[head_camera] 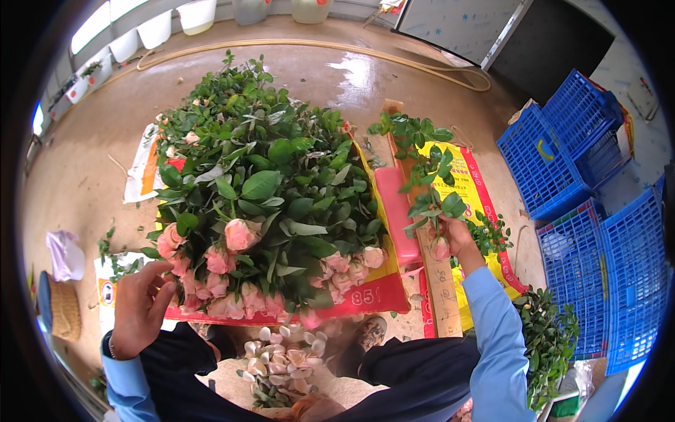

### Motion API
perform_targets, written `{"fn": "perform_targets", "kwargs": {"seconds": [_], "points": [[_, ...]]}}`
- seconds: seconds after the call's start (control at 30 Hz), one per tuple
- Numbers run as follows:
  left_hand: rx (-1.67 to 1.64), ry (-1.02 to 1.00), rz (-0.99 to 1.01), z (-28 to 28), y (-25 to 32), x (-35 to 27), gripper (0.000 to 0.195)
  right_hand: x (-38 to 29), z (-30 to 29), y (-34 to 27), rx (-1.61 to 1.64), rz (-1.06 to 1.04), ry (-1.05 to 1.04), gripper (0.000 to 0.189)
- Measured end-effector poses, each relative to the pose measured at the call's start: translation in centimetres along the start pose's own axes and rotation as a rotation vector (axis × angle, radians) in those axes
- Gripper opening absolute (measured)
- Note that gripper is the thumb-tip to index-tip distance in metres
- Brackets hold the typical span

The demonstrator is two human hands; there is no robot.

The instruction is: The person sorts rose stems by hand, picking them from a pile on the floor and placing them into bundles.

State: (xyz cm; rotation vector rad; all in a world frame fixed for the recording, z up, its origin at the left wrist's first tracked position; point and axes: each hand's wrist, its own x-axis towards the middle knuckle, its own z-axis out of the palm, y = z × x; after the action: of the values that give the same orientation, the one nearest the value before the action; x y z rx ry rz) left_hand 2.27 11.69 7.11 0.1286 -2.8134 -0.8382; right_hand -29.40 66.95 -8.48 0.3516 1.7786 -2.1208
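Observation:
My right hand [457, 236] is closed on the stem of a pink rose [440, 249], head towards me. The rose lies along a wooden board [444, 285] with handwritten marks, its leafy stem stretching away. My left hand [141, 300] is beside the near left corner of a large heap of cut pink roses [242, 235], fingers apart and curled, holding nothing that I can see. The heap's leafy stems point away from me, on yellow and red printed sacks [387, 295].
A pink block-like object [396, 216] sits between heap and board. Blue plastic crates [546, 158] stand at the right, near a leafy bunch [546, 337]. Pale roses [285, 358] are between my legs. A hose [316, 43] and white tubs [154, 29] lie beyond; a woven basket [66, 311] is left.

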Motion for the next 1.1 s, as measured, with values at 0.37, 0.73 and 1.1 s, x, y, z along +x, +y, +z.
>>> {"fn": "perform_targets", "kwargs": {"seconds": [0.37, 0.73, 1.1], "points": [[0.043, 0.006, 0.022, 1.3, 0.2, 0.8, 0.027, 4.9, -2.6, 1.6, 0.097, -0.093, -0.004, 0.046], [-0.007, 0.002, -0.076, 2.3, 0.0, 0.7, 0.027, 3.9, -2.3, 1.4, -0.055, -0.077, 0.085, 0.050], [-0.023, -0.086, -0.097, 1.7, -1.1, 0.3, 0.028, 1.6, -1.4, -0.6, -0.605, -0.309, 0.112, 0.050]]}}
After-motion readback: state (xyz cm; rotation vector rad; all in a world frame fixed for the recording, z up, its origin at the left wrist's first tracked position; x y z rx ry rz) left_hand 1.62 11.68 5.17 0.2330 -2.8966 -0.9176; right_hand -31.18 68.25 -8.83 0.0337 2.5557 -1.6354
